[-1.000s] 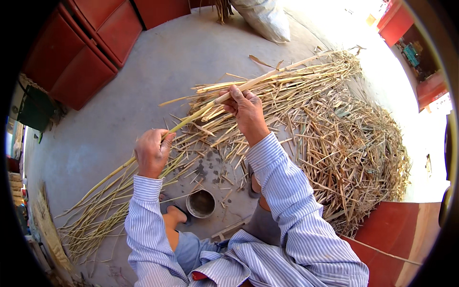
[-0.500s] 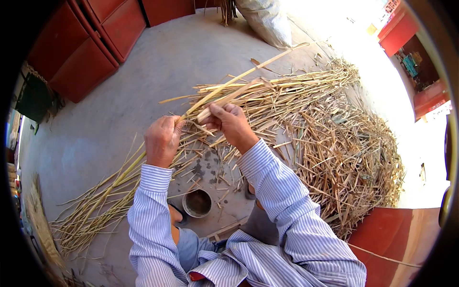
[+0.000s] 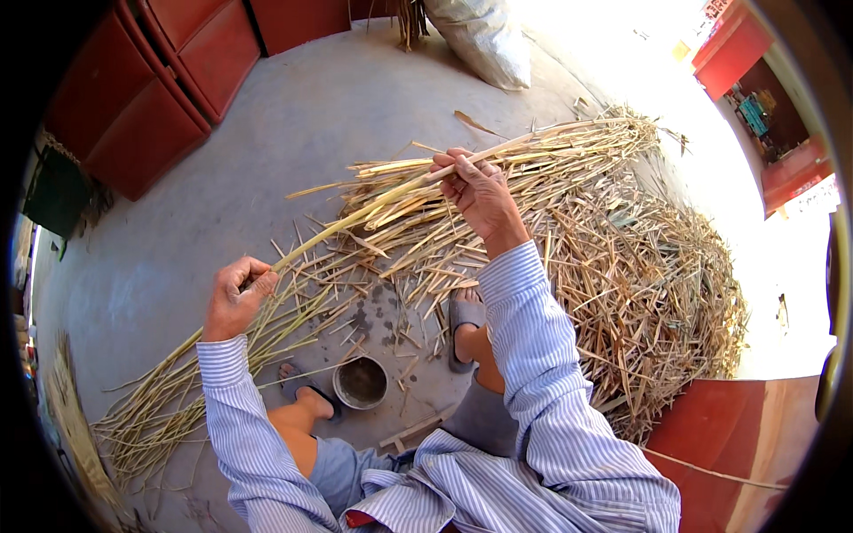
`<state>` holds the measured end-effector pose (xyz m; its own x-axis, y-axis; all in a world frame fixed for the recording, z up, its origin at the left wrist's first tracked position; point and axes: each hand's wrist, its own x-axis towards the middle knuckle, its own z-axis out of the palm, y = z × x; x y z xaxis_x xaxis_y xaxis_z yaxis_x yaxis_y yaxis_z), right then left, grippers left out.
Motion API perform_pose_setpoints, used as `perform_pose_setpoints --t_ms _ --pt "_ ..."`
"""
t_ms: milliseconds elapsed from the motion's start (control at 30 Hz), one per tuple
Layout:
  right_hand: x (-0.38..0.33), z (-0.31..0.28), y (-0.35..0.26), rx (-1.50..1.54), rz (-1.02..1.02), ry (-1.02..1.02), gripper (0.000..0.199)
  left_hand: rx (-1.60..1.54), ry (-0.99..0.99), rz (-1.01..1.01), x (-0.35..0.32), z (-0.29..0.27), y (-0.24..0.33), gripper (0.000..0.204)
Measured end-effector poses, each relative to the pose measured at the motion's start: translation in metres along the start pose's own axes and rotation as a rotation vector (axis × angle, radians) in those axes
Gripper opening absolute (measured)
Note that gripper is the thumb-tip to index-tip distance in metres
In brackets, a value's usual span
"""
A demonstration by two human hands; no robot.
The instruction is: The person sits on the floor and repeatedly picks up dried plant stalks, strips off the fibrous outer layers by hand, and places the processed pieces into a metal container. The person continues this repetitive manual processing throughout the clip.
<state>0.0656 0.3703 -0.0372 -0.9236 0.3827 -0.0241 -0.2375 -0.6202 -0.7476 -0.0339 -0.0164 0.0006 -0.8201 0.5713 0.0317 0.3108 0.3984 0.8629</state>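
One long yellow plant stalk [image 3: 355,218] is stretched slantwise between my hands. My left hand [image 3: 235,298] pinches its lower left end, thumb against curled fingers. Further up and to the right, my right hand [image 3: 480,195] grips the same stalk with thumb and fingers, and the stalk's drier tip runs on beyond it. Beneath my right hand lies a bundle of straw-coloured stalks [image 3: 551,160]. Thin, bare greenish-yellow stems [image 3: 169,400] fan out on the floor below my left hand.
A large heap of dry husks and broken stalk pieces [image 3: 657,284] spreads to the right. Between my feet stands a small round bowl [image 3: 361,383] of dark liquid. A stuffed pale sack [image 3: 484,40] and red panels [image 3: 151,107] are at the back.
My hands have moved apart, the left down and left, the right up and right. The loose husk strip that was in my right hand no longer shows there; the right hand now holds the stalk.
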Motion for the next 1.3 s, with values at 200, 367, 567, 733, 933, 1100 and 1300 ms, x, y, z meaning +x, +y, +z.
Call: perform_pose_setpoints --t_ms 200,367,567,733,933,1100,1300 --pt "-0.013 0.05 0.025 0.006 -0.031 0.018 0.021 0.305 0.273 0.301 0.023 0.064 0.035 0.019" --pt "-0.008 0.043 0.026 -0.105 -0.076 0.179 0.021 0.44 0.358 0.429 0.025 0.075 0.037 0.021" --pt "-0.001 0.005 0.001 -0.058 -0.152 0.337 0.023 0.449 0.251 0.362 0.008 0.03 0.031 0.021" --pt "-0.005 -0.001 0.002 -0.028 -0.106 0.368 0.023 0.289 0.137 0.015 -0.015 -0.029 0.005 0.022" --pt "-0.025 0.059 0.054 -0.066 0.059 0.167 0.022 0.429 0.268 0.454 0.015 0.05 0.041 0.022" --pt "0.003 0.0 0.016 -0.002 -0.036 0.322 0.02 0.333 0.194 0.208 0.002 0.015 0.031 0.02" --pt "0.007 -0.072 -0.025 -0.021 -0.128 0.415 0.018 0.158 0.137 -0.061 -0.034 -0.059 -0.003 0.022"
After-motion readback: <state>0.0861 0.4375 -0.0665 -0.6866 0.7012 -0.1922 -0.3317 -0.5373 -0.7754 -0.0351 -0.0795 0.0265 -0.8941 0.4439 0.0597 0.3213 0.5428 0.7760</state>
